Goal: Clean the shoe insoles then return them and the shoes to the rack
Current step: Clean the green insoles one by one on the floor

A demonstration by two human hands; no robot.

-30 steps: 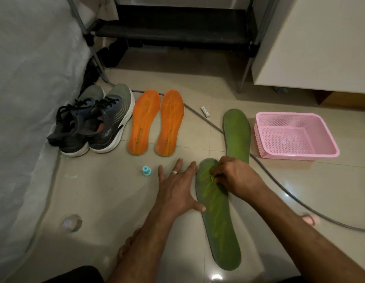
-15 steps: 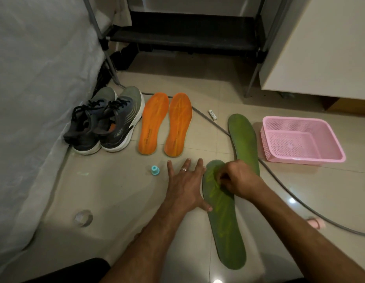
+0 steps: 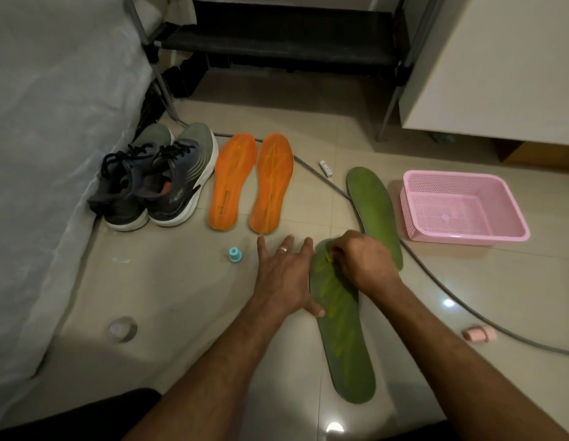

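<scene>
A green insole [image 3: 343, 338] lies flat on the tiled floor [image 3: 181, 281] in the near centre, its toe end pointing away from the person. The right hand [image 3: 362, 265] rests on that far end with its fingers curled, pinching something small and green against the insole; what it is cannot be told. The left hand [image 3: 284, 278] lies flat on the floor just left of the insole, fingers spread, its thumb touching the insole's left edge. A second green insole [image 3: 375, 211] lies just beyond the right hand. Further left, two orange insoles [image 3: 251, 183] lie side by side, and left of those stands a pair of grey sneakers [image 3: 156, 183] against a white covered bed [image 3: 47, 138]. A pink basket [image 3: 461, 208] sits on the right, near the second green insole. A small teal cap [image 3: 235, 253] stands left of the left hand. The dark rack [image 3: 283, 36] stands at the far side.
</scene>
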